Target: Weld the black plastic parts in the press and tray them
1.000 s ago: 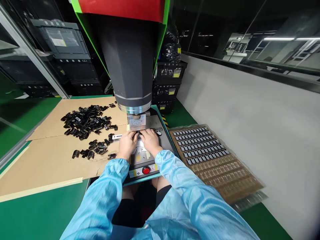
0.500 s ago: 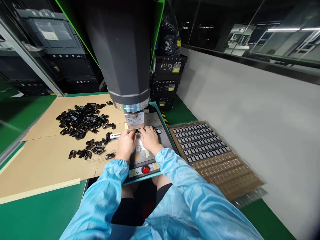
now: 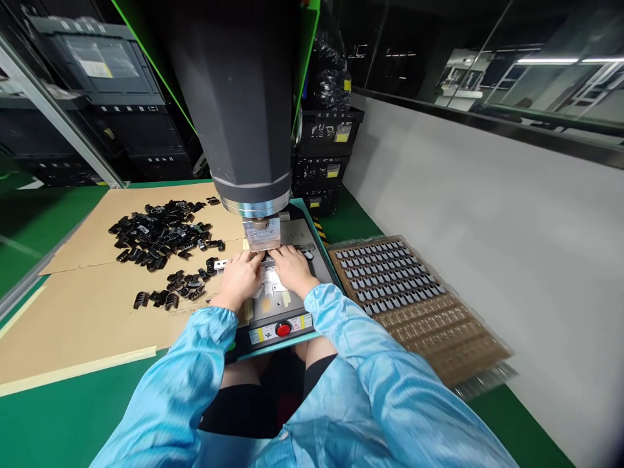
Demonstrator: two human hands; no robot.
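Note:
My left hand (image 3: 241, 276) is bent over a small fixture on the machine's grey plate (image 3: 305, 302), thumb and fingers drawn together. From the other side my right hand (image 3: 291, 268) meets it, fingertips pressed down close to the left ones. Whatever lies between the fingertips is too small and covered to make out; a bit of black shows there. Just above them hangs a clear-looking metal block (image 3: 262, 235) under the dark machine head (image 3: 234, 110). A slotted silver strip (image 3: 221, 264) sticks out left of my left hand.
Black curved clips lie in a large pile (image 3: 160, 231) and a smaller group (image 3: 188, 285) on the cardboard (image 3: 97, 305). A red button (image 3: 283, 329) sits at the plate's front. On the right is a tray (image 3: 429, 338) with rows of grey pieces. Crates (image 3: 324, 169) stand behind.
My left hand has shifted slightly left and its wrist lies further out, showing more of the plate. My right hand stays nearly in place.

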